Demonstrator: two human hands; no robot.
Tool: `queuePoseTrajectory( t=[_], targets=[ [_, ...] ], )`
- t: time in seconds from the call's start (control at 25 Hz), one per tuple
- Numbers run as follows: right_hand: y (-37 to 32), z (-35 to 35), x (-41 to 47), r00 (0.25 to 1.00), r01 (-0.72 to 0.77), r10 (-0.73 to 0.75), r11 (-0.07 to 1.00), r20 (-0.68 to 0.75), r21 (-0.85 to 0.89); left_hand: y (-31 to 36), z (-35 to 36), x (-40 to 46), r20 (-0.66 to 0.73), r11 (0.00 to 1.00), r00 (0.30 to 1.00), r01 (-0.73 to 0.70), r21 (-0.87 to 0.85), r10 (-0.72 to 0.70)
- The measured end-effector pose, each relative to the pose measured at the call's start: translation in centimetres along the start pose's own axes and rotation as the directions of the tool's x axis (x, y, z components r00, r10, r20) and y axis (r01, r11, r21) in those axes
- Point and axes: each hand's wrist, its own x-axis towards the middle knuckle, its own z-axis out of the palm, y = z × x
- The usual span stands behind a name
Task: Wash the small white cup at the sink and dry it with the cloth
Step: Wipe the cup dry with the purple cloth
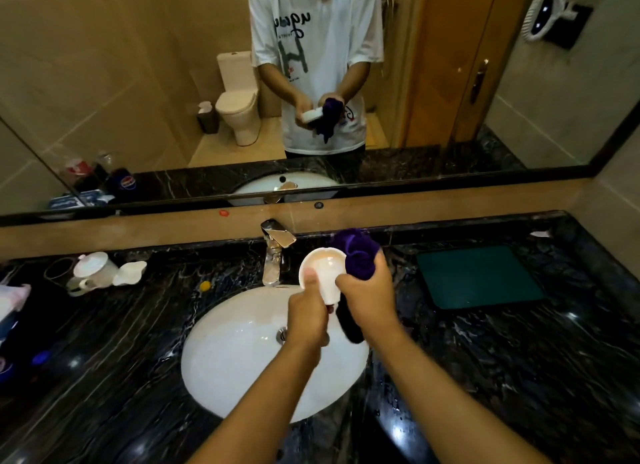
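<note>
Over the white oval sink (228, 342), my left hand (306, 313) grips the small white cup (327, 273), thumb on its rim, with the mouth tilted away from me toward the tap. My right hand (365, 299) holds a bunched dark purple cloth (356, 255) pressed against the cup's right side. One end of the cloth hangs down below my right hand. No water runs from the chrome tap (275, 250).
Black marble counter (519, 359) surrounds the sink. A green mat (479, 276) lies at the right. White cups and a lid (100, 273) sit at the left, with packets at the far left edge. A yellow item (205, 285) lies near the tap. A mirror covers the wall behind.
</note>
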Motion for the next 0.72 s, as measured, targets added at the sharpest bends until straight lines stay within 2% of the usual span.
queuePoseTrajectory(
  t=[0.04, 0.08, 0.12, 0.16, 0.24, 0.32, 0.44, 0.48, 0.52, 0.56, 0.6, 0.64, 0.68, 0.72],
  targets=[
    [1.3, 1.0, -0.9, 0.997, 0.013, -0.013, 1.000, -0.078, 0.000, -0.6, 0.5, 0.3, 0.069, 0.977, 0.992, 0.120, -0.174, -0.110],
    [2.3, 1.8, -1.7, 0.993, 0.028, -0.030, 0.999, -0.118, -0.020, -1.2, 0.9, 0.5, 0.146, 0.923, 0.977, 0.199, -0.330, -0.158],
    [2.9, 2.1, -2.2, 0.993, 0.044, -0.050, 0.997, -0.110, -0.057, -1.9, 1.0, 0.8, 0.171, 0.881, 0.970, 0.232, -0.412, -0.175],
    [3.2, 2.0, -2.3, 0.997, 0.047, -0.052, 0.995, -0.059, -0.088, -2.3, 0.5, 1.2, 0.158, 0.880, 0.972, 0.227, -0.417, -0.176],
    [3.6, 0.5, -1.6, 0.998, 0.029, -0.024, 0.996, 0.063, -0.082, -2.7, -1.1, 2.4, 0.024, 0.947, 0.989, 0.147, -0.285, -0.146],
    [4.0, -1.1, -1.3, 0.997, -0.034, 0.035, 0.999, 0.072, -0.012, -2.3, -3.2, 3.5, -0.081, 0.978, 0.993, 0.066, -0.198, -0.083],
    [4.9, -2.2, -1.1, 0.988, -0.151, 0.150, 0.986, 0.025, 0.073, -2.2, -5.0, 4.0, -0.132, 0.997, 0.991, 0.026, -0.071, -0.036],
    [5.0, -2.1, -1.0, 0.985, -0.161, 0.157, 0.985, 0.068, 0.058, -2.3, -5.2, 3.9, -0.109, 0.999, 0.993, 0.030, -0.029, -0.033],
    [4.9, -1.7, -1.0, 0.981, -0.144, 0.140, 0.989, 0.131, 0.022, -2.6, -5.2, 3.6, -0.039, 0.995, 0.998, 0.040, -0.087, -0.043],
    [4.8, -1.1, -1.0, 0.975, -0.093, 0.104, 0.994, 0.194, -0.064, -3.0, -5.1, 3.3, 0.060, 0.977, 0.997, 0.057, -0.203, -0.046],
    [4.8, -0.3, -0.9, 0.965, -0.006, 0.064, 0.974, 0.253, -0.225, -3.3, -5.1, 3.0, 0.158, 0.940, 0.987, 0.084, -0.331, -0.033],
    [5.2, 0.4, -1.0, 0.952, 0.101, 0.042, 0.892, 0.304, -0.440, -3.7, -5.0, 2.7, 0.219, 0.911, 0.976, 0.110, -0.397, -0.023],
    [5.8, 1.2, -1.2, 0.942, 0.191, 0.050, 0.734, 0.331, -0.652, -3.9, -4.9, 2.4, 0.249, 0.903, 0.968, 0.127, -0.410, -0.023],
    [6.2, 1.8, -1.5, 0.942, 0.237, 0.061, 0.577, 0.330, -0.781, -4.3, -4.7, 2.3, 0.250, 0.914, 0.968, 0.125, -0.387, -0.026]
  ],
)
